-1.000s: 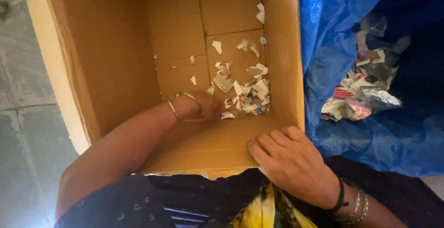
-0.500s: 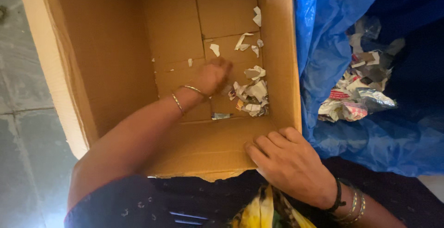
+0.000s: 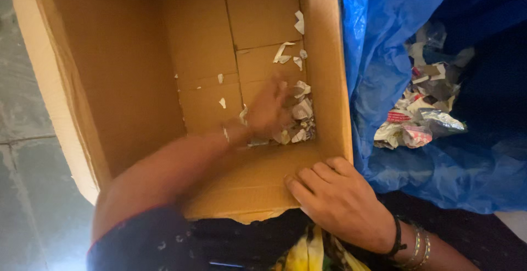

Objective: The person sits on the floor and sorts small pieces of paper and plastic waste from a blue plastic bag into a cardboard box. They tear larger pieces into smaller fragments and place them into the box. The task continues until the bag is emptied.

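Fingers of our left hand point(image 3: 267, 108), too blurred to tell open from closed, are reaching the light, flimsy paper scraps point(image 3: 299, 118) in the cardboard box point(image 3: 137, 73) corner, best pinched in a bunch, while our right hand point(image 3: 335, 199) is lying flat-fingered on its near wall.

A grey tiled floor point(image 3: 24, 139) carries everything here; it shows bare along the left edge of the view, with a grout line crossing it. On it stands an open brown cardboard box point(image 3: 126, 84), its near wall toward the person and its left wall close to that bare strip. Touching the box's right wall sits a blue plastic bag point(image 3: 379, 57), open at the top, which probably rests on the same floor, though its base is hidden. At the lower right corner a pale patch of floor shows.
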